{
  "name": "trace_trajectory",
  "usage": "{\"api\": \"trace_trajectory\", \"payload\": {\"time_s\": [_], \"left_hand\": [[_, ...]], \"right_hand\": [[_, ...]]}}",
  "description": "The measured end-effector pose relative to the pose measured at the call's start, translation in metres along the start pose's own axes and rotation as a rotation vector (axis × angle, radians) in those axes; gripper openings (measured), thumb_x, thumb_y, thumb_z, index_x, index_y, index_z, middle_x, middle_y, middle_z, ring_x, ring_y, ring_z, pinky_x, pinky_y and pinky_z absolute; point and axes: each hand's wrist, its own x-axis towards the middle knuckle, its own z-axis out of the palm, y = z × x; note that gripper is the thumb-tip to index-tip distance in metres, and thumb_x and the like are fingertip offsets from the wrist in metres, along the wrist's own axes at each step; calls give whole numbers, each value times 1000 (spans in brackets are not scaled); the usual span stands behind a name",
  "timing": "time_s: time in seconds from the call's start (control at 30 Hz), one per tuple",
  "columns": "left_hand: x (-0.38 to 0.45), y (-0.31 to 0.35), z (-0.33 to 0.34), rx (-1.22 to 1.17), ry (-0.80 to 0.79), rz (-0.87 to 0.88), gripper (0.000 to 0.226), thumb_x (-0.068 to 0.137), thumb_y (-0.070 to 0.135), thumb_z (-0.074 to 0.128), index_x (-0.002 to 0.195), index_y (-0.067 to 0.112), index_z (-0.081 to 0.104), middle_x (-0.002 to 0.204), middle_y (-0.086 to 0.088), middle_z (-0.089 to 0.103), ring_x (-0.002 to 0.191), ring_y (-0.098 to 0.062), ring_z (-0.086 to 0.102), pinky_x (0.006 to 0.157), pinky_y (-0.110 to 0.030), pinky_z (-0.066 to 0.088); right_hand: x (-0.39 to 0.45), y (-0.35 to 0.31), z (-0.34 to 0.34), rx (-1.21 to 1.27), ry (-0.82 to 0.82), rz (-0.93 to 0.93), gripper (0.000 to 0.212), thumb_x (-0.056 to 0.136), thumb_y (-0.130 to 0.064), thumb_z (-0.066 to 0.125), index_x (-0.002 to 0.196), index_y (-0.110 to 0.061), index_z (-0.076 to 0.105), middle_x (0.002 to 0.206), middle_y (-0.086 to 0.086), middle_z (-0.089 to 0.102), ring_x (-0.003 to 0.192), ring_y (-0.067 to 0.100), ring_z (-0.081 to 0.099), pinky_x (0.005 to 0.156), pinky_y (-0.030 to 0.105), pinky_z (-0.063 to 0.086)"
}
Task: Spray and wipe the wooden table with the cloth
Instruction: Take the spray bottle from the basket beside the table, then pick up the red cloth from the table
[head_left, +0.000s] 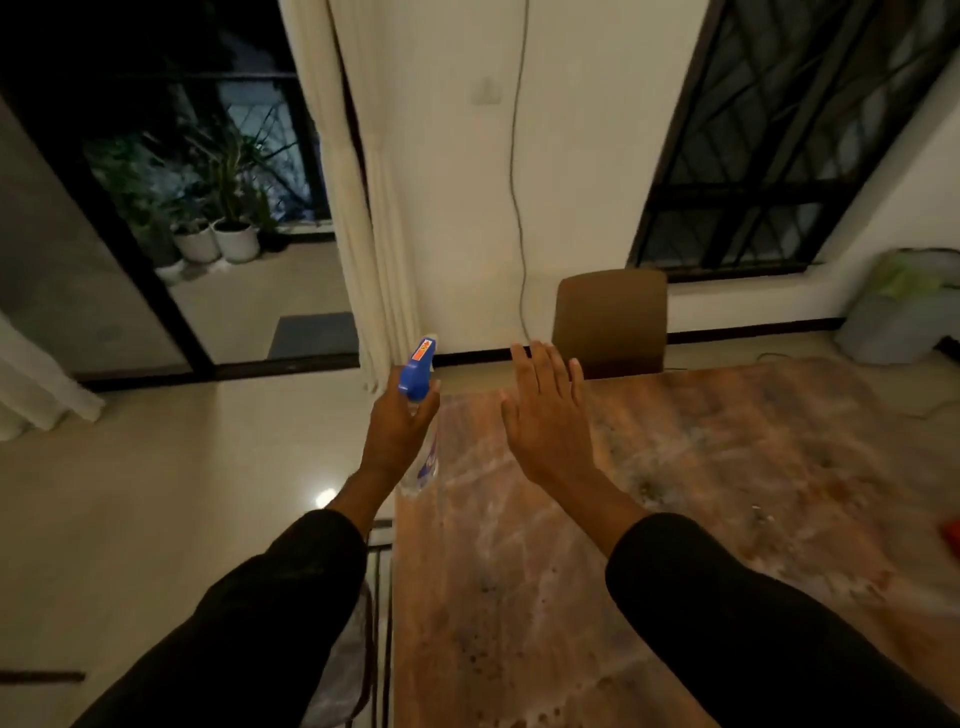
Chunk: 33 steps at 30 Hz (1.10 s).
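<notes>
The wooden table (727, 519) fills the lower right of the head view, its top streaked with pale wet marks and dark specks. My left hand (397, 431) grips a clear spray bottle (418, 374) with a blue trigger head, held upright over the table's left edge. My right hand (548, 415) hovers above the table beside the bottle, fingers straight and spread, holding nothing. A red thing (951, 535) shows at the table's right edge; I cannot tell whether it is the cloth.
A brown chair (613, 319) stands at the table's far end against the wall. A chair back (358, 623) sits by the table's left side. Tiled floor (156, 493) lies to the left. A grey bin (904, 312) stands far right.
</notes>
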Motion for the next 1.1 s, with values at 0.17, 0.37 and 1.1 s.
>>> {"api": "trace_trajectory", "payload": {"time_s": [0.17,0.37,1.1], "left_hand": [[7,82,92,-110,-90,126,24,91,40,59,109,32,45,65,8,49,52,0,49,48,-11,40],[-18,166,212,-249,-226,185,33,88,45,63,112,26,51,81,0,63,66,-14,61,62,-22,53],[-183,289,553,-247,-688,93,17,87,26,68,83,17,54,61,-3,51,51,-16,49,52,-23,48]], "right_hand": [[-8,78,-53,-71,104,135,63,108,-42,34,165,-18,23,172,11,27,161,29,20,130,56,20],[-50,181,-105,-150,92,315,65,109,-49,29,166,-19,21,173,10,23,162,28,16,130,55,17],[-239,557,-169,-274,145,802,64,106,-42,43,163,-18,24,168,12,33,158,32,28,128,57,25]]}}
